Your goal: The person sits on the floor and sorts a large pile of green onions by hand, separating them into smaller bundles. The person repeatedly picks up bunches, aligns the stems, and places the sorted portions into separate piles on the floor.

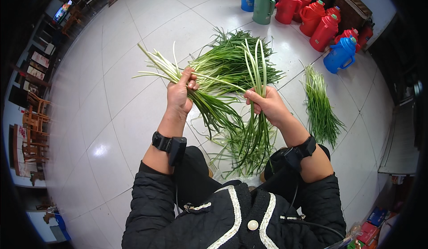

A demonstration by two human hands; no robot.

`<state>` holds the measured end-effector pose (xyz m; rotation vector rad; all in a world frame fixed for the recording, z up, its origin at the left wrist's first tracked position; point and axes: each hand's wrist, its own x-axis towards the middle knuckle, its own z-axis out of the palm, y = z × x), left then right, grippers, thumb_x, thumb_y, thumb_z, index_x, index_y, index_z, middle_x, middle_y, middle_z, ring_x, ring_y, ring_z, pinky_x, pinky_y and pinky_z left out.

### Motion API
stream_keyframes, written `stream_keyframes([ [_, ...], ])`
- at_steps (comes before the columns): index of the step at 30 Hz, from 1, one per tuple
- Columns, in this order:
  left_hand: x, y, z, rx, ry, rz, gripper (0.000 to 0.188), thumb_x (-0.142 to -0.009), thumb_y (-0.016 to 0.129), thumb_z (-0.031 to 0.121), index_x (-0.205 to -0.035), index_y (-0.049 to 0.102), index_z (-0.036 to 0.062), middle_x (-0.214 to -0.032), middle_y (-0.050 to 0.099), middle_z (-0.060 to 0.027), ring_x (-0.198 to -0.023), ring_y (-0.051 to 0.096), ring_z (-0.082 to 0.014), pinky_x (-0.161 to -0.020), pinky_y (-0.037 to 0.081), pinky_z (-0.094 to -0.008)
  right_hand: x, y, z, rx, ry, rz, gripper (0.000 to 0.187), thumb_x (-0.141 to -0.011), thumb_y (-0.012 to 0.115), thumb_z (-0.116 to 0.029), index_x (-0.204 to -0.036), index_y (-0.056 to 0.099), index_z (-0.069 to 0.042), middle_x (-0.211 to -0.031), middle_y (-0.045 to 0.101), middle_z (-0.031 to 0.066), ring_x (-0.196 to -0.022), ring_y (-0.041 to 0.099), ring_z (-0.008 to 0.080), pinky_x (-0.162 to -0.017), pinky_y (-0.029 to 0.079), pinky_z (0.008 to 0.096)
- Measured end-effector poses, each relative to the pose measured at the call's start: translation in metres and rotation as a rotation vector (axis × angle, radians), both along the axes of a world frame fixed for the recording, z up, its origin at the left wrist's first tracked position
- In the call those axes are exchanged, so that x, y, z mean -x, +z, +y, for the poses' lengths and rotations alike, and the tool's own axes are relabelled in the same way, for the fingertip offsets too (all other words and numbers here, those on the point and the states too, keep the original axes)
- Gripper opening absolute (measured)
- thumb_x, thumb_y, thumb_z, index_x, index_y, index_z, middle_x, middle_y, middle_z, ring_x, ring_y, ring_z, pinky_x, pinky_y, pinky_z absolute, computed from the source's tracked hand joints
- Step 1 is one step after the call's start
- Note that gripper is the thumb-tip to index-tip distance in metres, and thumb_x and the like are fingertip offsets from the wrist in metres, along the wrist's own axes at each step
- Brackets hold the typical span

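Pale tiled floor (107, 168) fills the frame, with wooden chairs (35, 124) along the left edge. Coloured packages (368, 232) sit at the lower right, any print on them too small to read. Lidded flasks crowd the upper right — red flasks (323, 32), a green flask (264, 7) and blue flasks (340, 55) — their contents hidden by the caps.

At centre, the left hand (180, 90) is closed around a bunch of long green stalks (211, 108), white ends toward the upper left. The right hand (269, 105) pinches a thinner bunch (257, 131) between thumb and fingers, white ends up, leaves hanging down. Beyond them, a large heap of stalks (240, 57) lies on the floor; a smaller bundle (321, 104) lies to the right — loose scraps (243, 148) are scattered below the hands.
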<state>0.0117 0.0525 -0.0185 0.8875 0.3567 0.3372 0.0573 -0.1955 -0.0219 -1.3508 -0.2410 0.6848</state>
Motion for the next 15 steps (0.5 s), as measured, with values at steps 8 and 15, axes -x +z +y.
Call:
stream_keyframes([
  [8,0.000,0.007,0.000,0.214,-0.388,-0.100,0.038,-0.095,0.040,0.018,-0.122,0.046,-0.0068,-0.114,0.053,-0.0182,-0.080,0.052,-0.0146,-0.074,0.049,-0.0269,-0.005,0.005,-0.002,-0.088,-0.141,-0.148,0.021,-0.094,0.048,-0.024,-0.087,0.052,-0.004,-0.074,0.058,0.0041,-0.062,0.052,0.0086,-0.058,0.044,0.0223],
  [15,0.009,0.011,-0.059,0.184,-0.710,-0.044,0.045,-0.096,0.032,0.020,-0.137,0.026,0.0011,-0.136,0.038,-0.0153,-0.120,0.043,-0.0274,-0.098,0.042,-0.0408,0.016,0.019,0.021,-0.033,-0.028,-0.323,0.015,-0.082,0.064,-0.011,-0.088,0.054,-0.001,-0.085,0.061,0.0070,-0.062,0.057,0.0074,-0.047,0.046,0.0187],
])
